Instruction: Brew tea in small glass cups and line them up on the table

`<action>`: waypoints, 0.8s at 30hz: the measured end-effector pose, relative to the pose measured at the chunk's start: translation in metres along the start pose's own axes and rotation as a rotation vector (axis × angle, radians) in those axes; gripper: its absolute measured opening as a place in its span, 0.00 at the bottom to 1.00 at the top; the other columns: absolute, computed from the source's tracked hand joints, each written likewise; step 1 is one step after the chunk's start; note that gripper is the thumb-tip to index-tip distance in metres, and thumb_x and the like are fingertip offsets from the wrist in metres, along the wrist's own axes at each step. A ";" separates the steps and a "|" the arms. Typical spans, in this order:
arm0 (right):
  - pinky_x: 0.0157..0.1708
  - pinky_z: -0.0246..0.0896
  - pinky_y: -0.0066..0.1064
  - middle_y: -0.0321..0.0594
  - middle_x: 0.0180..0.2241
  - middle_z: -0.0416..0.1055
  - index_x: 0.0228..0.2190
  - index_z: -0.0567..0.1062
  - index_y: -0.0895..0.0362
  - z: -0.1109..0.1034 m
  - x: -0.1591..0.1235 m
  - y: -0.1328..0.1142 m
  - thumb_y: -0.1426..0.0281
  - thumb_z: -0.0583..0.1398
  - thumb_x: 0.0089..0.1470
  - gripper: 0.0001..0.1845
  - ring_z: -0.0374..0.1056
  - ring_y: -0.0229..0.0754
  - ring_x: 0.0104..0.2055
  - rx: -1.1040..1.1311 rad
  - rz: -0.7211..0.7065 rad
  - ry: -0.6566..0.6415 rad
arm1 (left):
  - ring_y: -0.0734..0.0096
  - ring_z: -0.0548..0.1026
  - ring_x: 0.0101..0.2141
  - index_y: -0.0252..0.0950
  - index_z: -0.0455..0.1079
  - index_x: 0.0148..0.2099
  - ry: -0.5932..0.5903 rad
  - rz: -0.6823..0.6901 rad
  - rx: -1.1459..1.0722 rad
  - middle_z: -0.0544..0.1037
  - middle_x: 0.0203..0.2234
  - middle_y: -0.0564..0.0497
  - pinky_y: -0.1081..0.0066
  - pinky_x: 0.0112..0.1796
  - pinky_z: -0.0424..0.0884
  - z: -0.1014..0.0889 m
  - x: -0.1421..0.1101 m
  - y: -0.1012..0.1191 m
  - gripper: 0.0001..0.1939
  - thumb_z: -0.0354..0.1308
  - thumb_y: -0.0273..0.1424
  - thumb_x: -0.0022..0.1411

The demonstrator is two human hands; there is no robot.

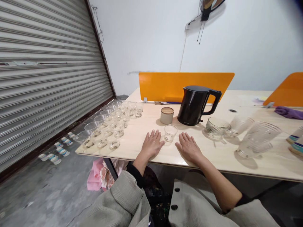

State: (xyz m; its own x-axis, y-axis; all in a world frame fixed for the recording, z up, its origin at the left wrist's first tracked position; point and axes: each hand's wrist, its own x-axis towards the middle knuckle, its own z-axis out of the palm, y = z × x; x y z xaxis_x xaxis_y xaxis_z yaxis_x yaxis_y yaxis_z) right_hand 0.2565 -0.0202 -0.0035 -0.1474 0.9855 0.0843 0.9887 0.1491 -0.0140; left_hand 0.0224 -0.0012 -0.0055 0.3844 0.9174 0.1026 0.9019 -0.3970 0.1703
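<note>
My left hand (152, 144) lies flat, palm down, on the pale wooden table (134, 138). To its right, my right hand (188, 146) rests flat in the same way. Between them stands one upright clear plastic cup (170, 133), with a few small dark bits at its bottom; neither hand grips it. Just behind the cup sits a grey canister with a wooden lid (167, 115). A black electric kettle (196, 105) stands behind my right hand, its handle pointing right. Beside the kettle is a ribbed glass cup with a handle (216, 126) on a saucer.
Several clear cups (109, 126) with dark bits inside stand in rows along the table's left end. Stacked clear cups (258, 140) lean at the right. An orange divider (163, 85) runs behind the kettle. A purple cloth (288, 112) lies far right. Small white tubs (54, 158) are on the floor.
</note>
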 end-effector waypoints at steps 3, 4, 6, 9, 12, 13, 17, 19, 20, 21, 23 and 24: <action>0.72 0.36 0.54 0.57 0.73 0.46 0.70 0.57 0.68 0.002 0.001 0.001 0.55 0.44 0.69 0.39 0.40 0.57 0.76 -0.005 -0.001 0.000 | 0.54 0.41 0.74 0.36 0.47 0.77 -0.006 -0.005 -0.003 0.46 0.75 0.47 0.48 0.71 0.41 0.000 0.000 0.000 0.36 0.35 0.49 0.76; 0.72 0.36 0.54 0.57 0.73 0.46 0.70 0.57 0.67 0.002 0.001 0.001 0.55 0.44 0.69 0.39 0.40 0.57 0.76 -0.002 -0.001 -0.001 | 0.54 0.41 0.74 0.36 0.47 0.77 -0.010 -0.007 -0.005 0.45 0.75 0.47 0.48 0.71 0.41 0.000 0.001 0.000 0.36 0.35 0.49 0.76; 0.72 0.35 0.54 0.57 0.73 0.47 0.70 0.57 0.68 0.002 0.001 0.001 0.55 0.45 0.68 0.38 0.40 0.57 0.76 0.008 -0.001 0.000 | 0.55 0.41 0.74 0.37 0.47 0.77 -0.016 -0.009 -0.010 0.45 0.76 0.48 0.48 0.71 0.40 -0.001 0.000 0.000 0.36 0.34 0.49 0.75; 0.72 0.35 0.54 0.57 0.73 0.47 0.70 0.57 0.68 0.001 0.000 0.000 0.55 0.45 0.68 0.39 0.40 0.57 0.76 0.008 0.001 0.001 | 0.55 0.41 0.74 0.37 0.47 0.77 -0.015 -0.006 -0.010 0.45 0.76 0.48 0.48 0.71 0.40 -0.001 0.000 0.001 0.36 0.34 0.49 0.75; 0.72 0.35 0.53 0.57 0.73 0.46 0.70 0.57 0.68 0.000 0.000 0.000 0.56 0.44 0.68 0.39 0.40 0.56 0.76 -0.008 0.003 -0.006 | 0.54 0.41 0.74 0.34 0.47 0.77 -0.009 -0.004 -0.010 0.45 0.76 0.47 0.48 0.71 0.40 -0.001 -0.001 0.001 0.36 0.34 0.49 0.76; 0.72 0.35 0.53 0.57 0.73 0.46 0.70 0.57 0.68 0.000 0.000 0.000 0.56 0.44 0.68 0.39 0.40 0.56 0.76 -0.009 0.003 -0.007 | 0.54 0.41 0.74 0.34 0.47 0.77 -0.006 -0.003 -0.011 0.45 0.76 0.47 0.48 0.71 0.40 -0.001 -0.001 0.001 0.36 0.34 0.48 0.76; 0.72 0.36 0.54 0.58 0.73 0.46 0.69 0.57 0.68 0.000 0.001 0.000 0.56 0.44 0.68 0.39 0.40 0.57 0.76 0.002 -0.003 0.002 | 0.54 0.41 0.74 0.35 0.47 0.77 -0.006 -0.005 -0.012 0.46 0.75 0.47 0.48 0.71 0.40 -0.002 -0.001 0.001 0.36 0.34 0.49 0.76; 0.72 0.36 0.54 0.57 0.73 0.46 0.69 0.57 0.68 0.000 0.001 0.000 0.56 0.44 0.68 0.39 0.40 0.57 0.76 0.000 -0.001 0.001 | 0.54 0.41 0.74 0.35 0.48 0.76 -0.007 -0.007 -0.015 0.46 0.75 0.47 0.48 0.71 0.40 -0.003 -0.001 0.002 0.36 0.34 0.49 0.76; 0.72 0.36 0.54 0.57 0.73 0.46 0.70 0.57 0.68 0.000 0.001 0.000 0.56 0.45 0.68 0.39 0.40 0.57 0.76 -0.002 0.001 -0.001 | 0.54 0.41 0.74 0.34 0.48 0.76 -0.008 -0.008 -0.018 0.46 0.75 0.47 0.48 0.71 0.40 -0.003 -0.001 0.002 0.36 0.34 0.49 0.76; 0.72 0.35 0.54 0.57 0.73 0.46 0.70 0.57 0.68 0.000 0.001 0.000 0.56 0.45 0.68 0.39 0.40 0.57 0.76 -0.003 0.002 -0.003 | 0.54 0.41 0.74 0.34 0.48 0.76 -0.007 -0.008 -0.021 0.46 0.75 0.47 0.48 0.71 0.40 -0.003 -0.002 0.002 0.36 0.34 0.49 0.76; 0.72 0.35 0.54 0.57 0.73 0.47 0.69 0.57 0.68 0.001 0.000 0.001 0.56 0.45 0.68 0.38 0.40 0.57 0.76 0.006 0.005 -0.002 | 0.55 0.42 0.74 0.35 0.48 0.76 -0.006 -0.010 -0.023 0.46 0.75 0.47 0.48 0.71 0.40 -0.004 -0.002 0.002 0.36 0.34 0.49 0.76; 0.72 0.36 0.54 0.57 0.73 0.47 0.69 0.58 0.68 0.001 0.000 0.002 0.56 0.45 0.68 0.38 0.40 0.58 0.76 0.018 0.003 0.004 | 0.55 0.42 0.74 0.35 0.49 0.76 -0.005 -0.011 -0.024 0.46 0.75 0.47 0.48 0.71 0.41 -0.004 -0.002 0.003 0.36 0.34 0.49 0.76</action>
State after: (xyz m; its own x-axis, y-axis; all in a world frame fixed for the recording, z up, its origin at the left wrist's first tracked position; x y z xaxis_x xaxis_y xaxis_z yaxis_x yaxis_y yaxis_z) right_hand 0.2581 -0.0199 -0.0047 -0.1441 0.9856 0.0886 0.9886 0.1474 -0.0319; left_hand 0.0234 -0.0038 -0.0014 0.3759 0.9217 0.0957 0.9010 -0.3877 0.1947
